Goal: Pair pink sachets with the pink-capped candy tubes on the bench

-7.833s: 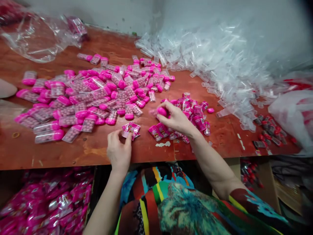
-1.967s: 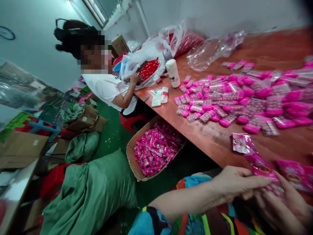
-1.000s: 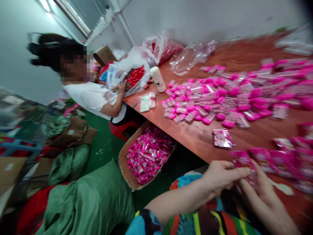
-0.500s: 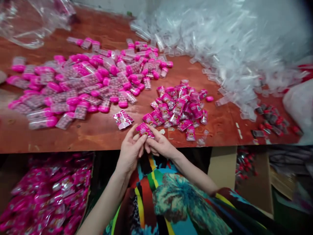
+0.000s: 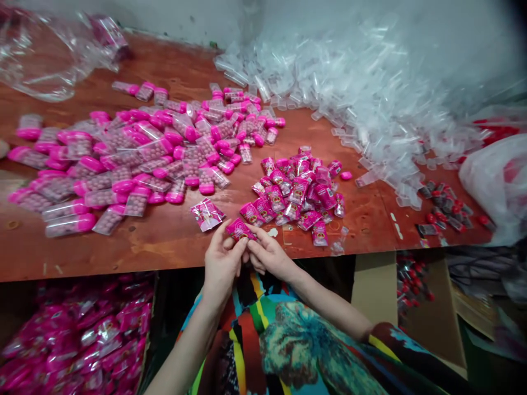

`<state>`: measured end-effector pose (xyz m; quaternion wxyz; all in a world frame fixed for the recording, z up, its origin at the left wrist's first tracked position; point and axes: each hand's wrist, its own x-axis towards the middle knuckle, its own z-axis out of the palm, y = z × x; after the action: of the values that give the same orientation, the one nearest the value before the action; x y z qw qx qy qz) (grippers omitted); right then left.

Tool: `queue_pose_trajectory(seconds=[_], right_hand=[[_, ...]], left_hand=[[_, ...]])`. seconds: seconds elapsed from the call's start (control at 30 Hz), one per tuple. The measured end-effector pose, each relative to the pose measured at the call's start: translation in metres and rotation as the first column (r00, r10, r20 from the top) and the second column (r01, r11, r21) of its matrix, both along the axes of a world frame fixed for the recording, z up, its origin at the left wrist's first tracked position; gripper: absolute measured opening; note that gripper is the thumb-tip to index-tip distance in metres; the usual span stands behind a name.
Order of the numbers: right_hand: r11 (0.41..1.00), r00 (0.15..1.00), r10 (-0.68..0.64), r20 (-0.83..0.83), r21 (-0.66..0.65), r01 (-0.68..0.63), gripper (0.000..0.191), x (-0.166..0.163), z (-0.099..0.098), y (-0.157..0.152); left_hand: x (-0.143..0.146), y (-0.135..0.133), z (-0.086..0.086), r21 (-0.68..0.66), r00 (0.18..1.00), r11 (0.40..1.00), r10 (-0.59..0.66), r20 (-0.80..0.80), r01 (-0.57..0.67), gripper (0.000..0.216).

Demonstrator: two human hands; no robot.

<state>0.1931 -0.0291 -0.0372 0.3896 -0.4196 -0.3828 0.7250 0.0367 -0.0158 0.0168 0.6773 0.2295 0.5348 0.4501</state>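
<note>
Left hand (image 5: 223, 264) and right hand (image 5: 270, 254) are clamped together on one glossy pink sachet (image 5: 239, 229), held near the front edge of the reddish, wood-grained table (image 5: 160, 244). A crinkled packet (image 5: 207, 214) lies just beside; clear, pink-capped containers (image 5: 154, 149) of round beads (image 5: 136, 205) are heaped farther back.

Runs magenta with paler pink print across the small glossy plastic sachet (image 5: 240, 229); glints silvery white along part of the lone flat foil-like sachet (image 5: 207, 214). Repeats that magenta through the heaped shiny plastic sachets (image 5: 299, 190). Goes hot pink on the rounded plastic caps (image 5: 86, 221), dusty pink in the small round beads (image 5: 135, 206), colourless on the flat clear plastic bottles (image 5: 63, 226), whitish on the slim see-through plastic tubes (image 5: 358, 118). Spreads reddish brown, darker in the grain, over the broad wooden tabletop (image 5: 315, 131). Bursts into teal, blue, brown, green and yellow on the flower-patterned cloth garment (image 5: 294, 340).
</note>
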Motion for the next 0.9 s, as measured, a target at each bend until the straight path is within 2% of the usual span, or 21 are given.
queue_pose_trajectory(seconds=[0.07,0.1,0.17,0.23,0.3,0.37,0.43,0.5,0.57,0.67,0.77,0.9], right_hand=[[0.995,0.991,-0.094,0.095,0.053,0.089,0.083,0.010,0.013,0.002],[0.980,0.969,-0.186,0.162,0.106,0.170,0.082,0.017,0.021,0.005],[0.904,0.859,-0.412,0.303,0.254,0.344,0.090,0.031,0.036,0.011],[0.834,0.720,-0.540,0.437,0.398,0.384,0.098,0.037,0.046,0.019],[0.853,0.646,-0.490,0.585,0.476,0.216,0.093,0.026,0.049,0.028],[0.886,0.581,-0.319,0.749,0.453,-0.099,0.077,-0.001,0.045,0.040],[0.846,0.433,-0.164,0.886,0.353,-0.401,0.066,-0.033,0.038,0.053],[0.786,0.278,-0.101,0.955,0.248,-0.566,0.057,-0.059,0.031,0.064],[0.736,0.174,-0.123,0.977,0.207,-0.644,0.052,-0.072,0.024,0.073],[0.662,0.107,-0.225,0.968,0.233,-0.713,0.039,-0.070,0.017,0.079],[0.603,0.108,-0.301,0.948,0.277,-0.748,0.025,-0.062,0.009,0.081],[0.558,0.163,-0.389,0.907,0.373,-0.742,0.025,-0.058,0.001,0.080]], left_hand=[[-0.005,-0.001,0.002,0.011,1.000,1.000,-0.014,-0.025,0.014,0.093],[-0.009,-0.001,0.003,0.023,0.999,1.000,-0.001,-0.041,0.002,0.089],[-0.020,0.000,0.002,0.061,0.994,0.996,0.063,-0.088,-0.057,0.076],[-0.031,0.002,-0.001,0.100,0.977,0.985,0.154,-0.149,-0.140,0.061],[-0.040,0.004,-0.005,0.124,0.951,0.969,0.233,-0.204,-0.211,0.052],[-0.046,0.007,-0.009,0.129,0.936,0.960,0.273,-0.223,-0.249,0.050],[-0.048,0.009,-0.012,0.128,0.933,0.956,0.287,-0.219,-0.264,0.053],[-0.049,0.009,-0.015,0.127,0.929,0.952,0.301,-0.214,-0.279,0.056],[-0.050,0.009,-0.019,0.128,0.918,0.942,0.331,-0.217,-0.309,0.059],[-0.052,0.009,-0.024,0.125,0.905,0.930,0.364,-0.221,-0.344,0.060],[-0.052,0.011,-0.027,0.129,0.909,0.931,0.361,-0.208,-0.341,0.058],[-0.051,0.016,-0.027,0.111,0.918,0.935,0.352,-0.184,-0.337,0.057]])
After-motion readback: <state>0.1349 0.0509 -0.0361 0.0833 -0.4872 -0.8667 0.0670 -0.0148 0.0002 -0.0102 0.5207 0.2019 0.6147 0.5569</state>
